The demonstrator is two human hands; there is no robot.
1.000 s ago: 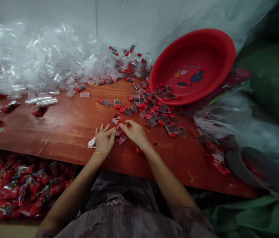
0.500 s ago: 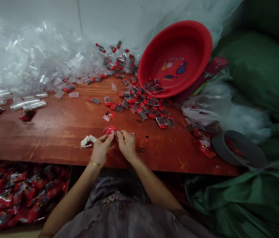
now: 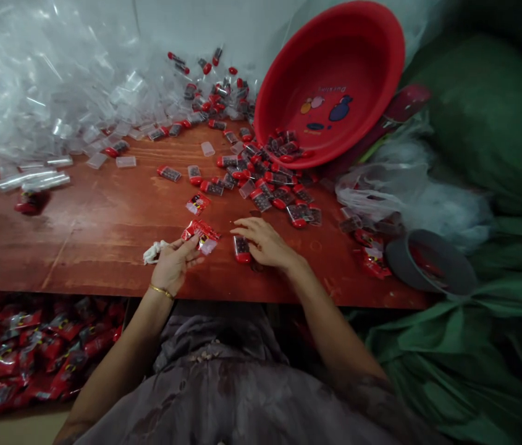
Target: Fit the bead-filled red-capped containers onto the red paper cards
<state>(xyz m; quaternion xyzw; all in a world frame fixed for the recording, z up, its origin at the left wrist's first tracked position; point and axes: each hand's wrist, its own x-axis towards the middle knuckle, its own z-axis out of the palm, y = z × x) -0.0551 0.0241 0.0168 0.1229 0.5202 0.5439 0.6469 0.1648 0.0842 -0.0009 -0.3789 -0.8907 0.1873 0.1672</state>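
Observation:
My left hand (image 3: 175, 262) pinches a small red printed plastic packet (image 3: 200, 233) by its near edge, just above the table. My right hand (image 3: 265, 242) lies low over the tabletop with fingers stretched out and apart. Beside its thumb is a small clear case with a red cap and dark contents (image 3: 241, 248); whether the thumb touches it I cannot tell. Another flat red packet (image 3: 197, 203) rests just beyond the left hand. A crumpled white scrap (image 3: 154, 252) sits to the left of that hand.
A red basin (image 3: 330, 55) leans at the back, with several similar red-capped cases (image 3: 261, 199) heaped before it. Clear plastic tubes (image 3: 47, 93) pile up at back left. A grey ring-shaped tub (image 3: 409, 262) stands right. Below the table's left edge, a box holds red packets (image 3: 33, 352).
My hands were together at the red packet and have parted. The right hand has moved right, beside the red-capped case, and opened. The left hand keeps the packet. The whole view has shifted slightly.

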